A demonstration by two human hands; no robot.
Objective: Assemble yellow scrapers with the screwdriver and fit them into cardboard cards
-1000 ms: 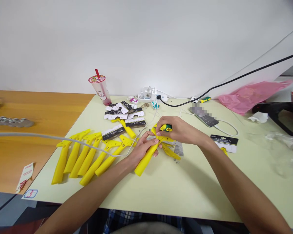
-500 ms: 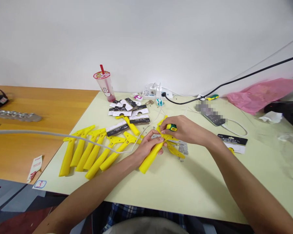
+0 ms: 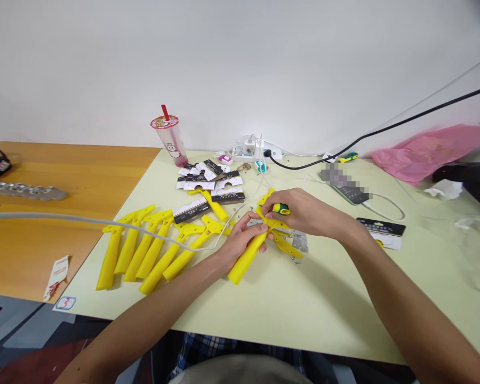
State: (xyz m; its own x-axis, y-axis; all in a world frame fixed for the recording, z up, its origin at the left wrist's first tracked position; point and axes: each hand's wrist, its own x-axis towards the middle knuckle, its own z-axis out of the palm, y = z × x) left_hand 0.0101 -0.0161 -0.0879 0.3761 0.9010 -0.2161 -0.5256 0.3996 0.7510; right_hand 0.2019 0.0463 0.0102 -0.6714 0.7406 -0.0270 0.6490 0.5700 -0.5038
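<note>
My left hand [image 3: 242, 240] is closed around a yellow plastic handle [image 3: 246, 261] with a forked head, its thick grip slanting toward me. My right hand [image 3: 304, 210] bends over that head, fingertips pressed together on it. A stubby green-and-yellow screwdriver [image 3: 280, 208] sticks out from between its fingers; the tip is hidden. Whether the fingertips also pinch a small part cannot be seen. Just beyond my hands lie a flat yellow piece [image 3: 290, 248], a small clear bag [image 3: 301, 241] and loose screws [image 3: 297, 261]. Left of my left hand, several similar yellow handles [image 3: 164, 262] lie in a slanted row.
Black-and-white cards [image 3: 228, 196] are piled behind the handles, near a drink cup [image 3: 172, 140]. A white cable [image 3: 104, 220] crosses above my left forearm. Toward the back are a power strip [image 3: 248, 152], phone [image 3: 346, 186], second screwdriver [image 3: 349, 157] and pink bag [image 3: 416, 154].
Both hands keep almost the same place and grip on the handle and screwdriver. The whole view has shifted very slightly; nothing else has visibly moved.
</note>
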